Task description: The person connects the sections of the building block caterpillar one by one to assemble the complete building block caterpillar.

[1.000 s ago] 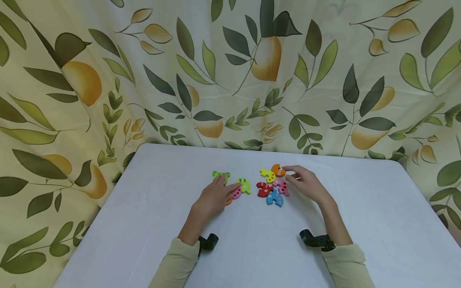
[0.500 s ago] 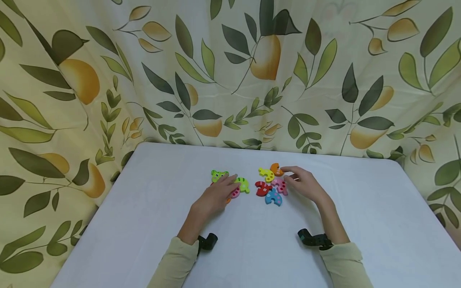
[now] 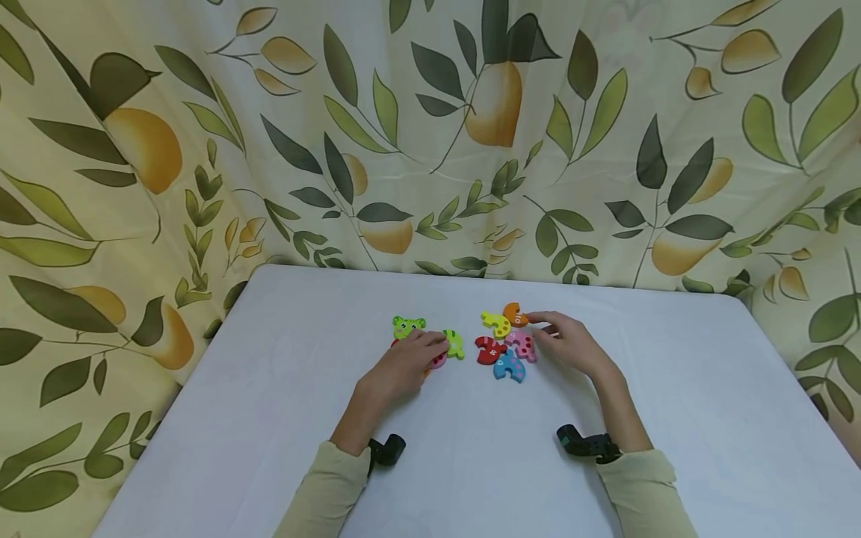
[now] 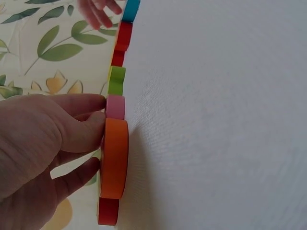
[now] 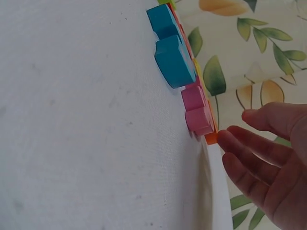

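Observation:
My left hand (image 3: 397, 370) lies over the left group of small animal-shaped puzzle pieces. Its fingertips touch the top of a pink piece (image 4: 115, 107) beside an orange piece (image 4: 115, 158); part of the group is hidden beneath the hand. A green animal-head piece (image 3: 408, 326) and a green striped piece (image 3: 455, 345) show past the fingers. My right hand (image 3: 572, 344) hovers with loosely bent fingers, holding nothing. Its fingertips are close to an orange numbered piece (image 3: 515, 314) and a pink spotted piece (image 3: 522, 347); contact is unclear.
In the right group are also a yellow piece (image 3: 496, 323), a red piece (image 3: 490, 350) and a blue piece (image 3: 509, 367). The pieces lie flat on a white-covered table (image 3: 282, 373). Behind it hangs a leaf-patterned curtain (image 3: 430, 157).
My left hand's fingers have drawn back from the green animal-head piece, uncovering it, and shifted right towards the pink and green striped pieces. My right hand has barely moved.

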The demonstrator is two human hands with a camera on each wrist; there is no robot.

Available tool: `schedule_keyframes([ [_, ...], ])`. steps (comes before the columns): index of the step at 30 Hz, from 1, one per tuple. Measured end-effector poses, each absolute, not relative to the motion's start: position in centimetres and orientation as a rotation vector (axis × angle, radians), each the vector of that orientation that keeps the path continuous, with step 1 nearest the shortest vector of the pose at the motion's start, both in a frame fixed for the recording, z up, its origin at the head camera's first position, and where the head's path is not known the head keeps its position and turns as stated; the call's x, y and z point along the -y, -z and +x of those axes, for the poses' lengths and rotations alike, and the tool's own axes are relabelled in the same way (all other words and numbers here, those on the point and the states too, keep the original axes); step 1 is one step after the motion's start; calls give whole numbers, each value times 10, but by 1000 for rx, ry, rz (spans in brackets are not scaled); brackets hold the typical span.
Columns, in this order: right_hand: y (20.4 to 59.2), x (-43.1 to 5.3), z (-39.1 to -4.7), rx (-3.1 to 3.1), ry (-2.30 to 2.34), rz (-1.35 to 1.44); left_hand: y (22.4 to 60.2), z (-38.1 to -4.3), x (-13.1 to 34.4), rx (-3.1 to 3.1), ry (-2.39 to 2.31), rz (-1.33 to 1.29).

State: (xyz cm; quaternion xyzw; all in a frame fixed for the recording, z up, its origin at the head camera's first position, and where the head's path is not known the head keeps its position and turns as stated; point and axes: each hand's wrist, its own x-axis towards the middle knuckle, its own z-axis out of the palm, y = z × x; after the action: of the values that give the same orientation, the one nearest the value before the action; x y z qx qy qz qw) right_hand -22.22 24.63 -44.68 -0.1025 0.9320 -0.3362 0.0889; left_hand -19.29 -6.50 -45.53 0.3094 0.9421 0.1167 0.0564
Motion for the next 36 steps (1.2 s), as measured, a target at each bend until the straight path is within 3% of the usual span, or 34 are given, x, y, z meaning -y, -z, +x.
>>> schedule_keyframes([
  [13, 454, -250, -222, -2696, 994, -528, 457, -194, 64, -2857, -323, 957],
  [36, 446, -241, -221, -2691, 941, -628, 451, -193, 64, -2810, -369, 925],
])
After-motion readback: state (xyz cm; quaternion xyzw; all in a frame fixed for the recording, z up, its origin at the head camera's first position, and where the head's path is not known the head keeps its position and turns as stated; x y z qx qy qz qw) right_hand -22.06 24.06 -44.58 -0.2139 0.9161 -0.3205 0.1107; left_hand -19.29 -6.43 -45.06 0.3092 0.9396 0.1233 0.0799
